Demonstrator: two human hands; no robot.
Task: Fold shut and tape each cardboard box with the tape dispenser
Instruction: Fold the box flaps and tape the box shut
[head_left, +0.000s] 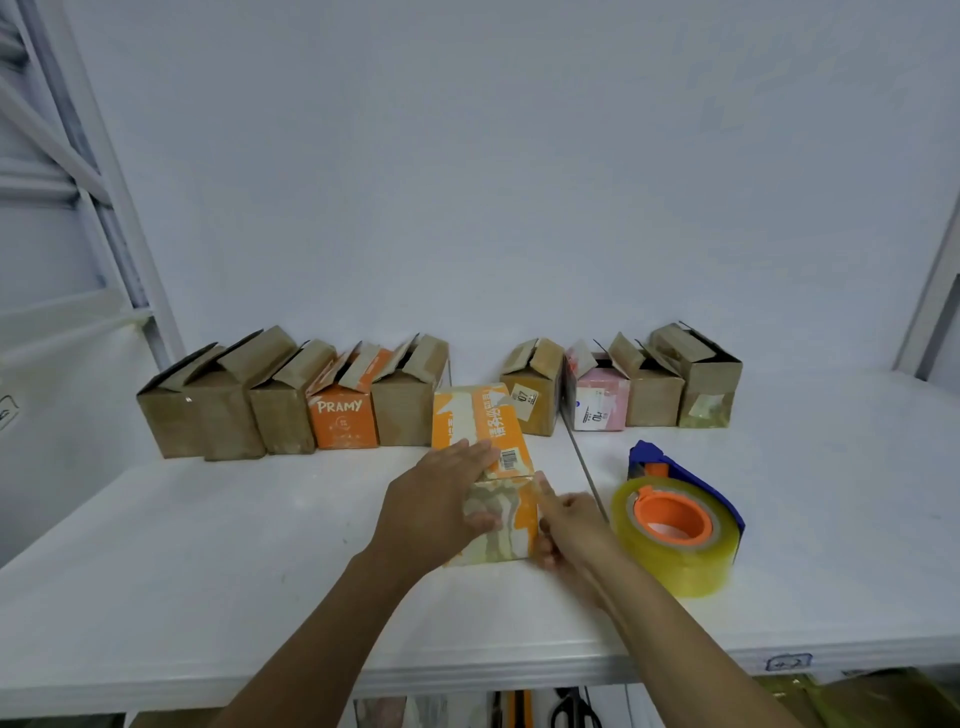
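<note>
Orange printed cardboard box (483, 467) is pressed shut under flat-fingered left hand (431, 514) | right hand (566, 530): grip cannot be told | flaps are best kept flush.

Both forearms reach forward, converging. Left hand (434, 499) flat, fingers straight on box (501, 525) top, thumb on near face. Right hand (571, 530) grips box's right edge, thumb up, fingers curled.

the orange box (480, 426) is printed cardboard with a slight sheen, its near end patchy and worn; the brown boxes (405, 415) are matt, scuffed cardboard; the tape roll (675, 561) is glossy yellowish clear film on a smooth orange plastic core (675, 512); the dispenser (670, 465) is blue plastic; the desk (208, 545) is smooth, white, faintly shiny; the wall (467, 182) is matt white.
</note>
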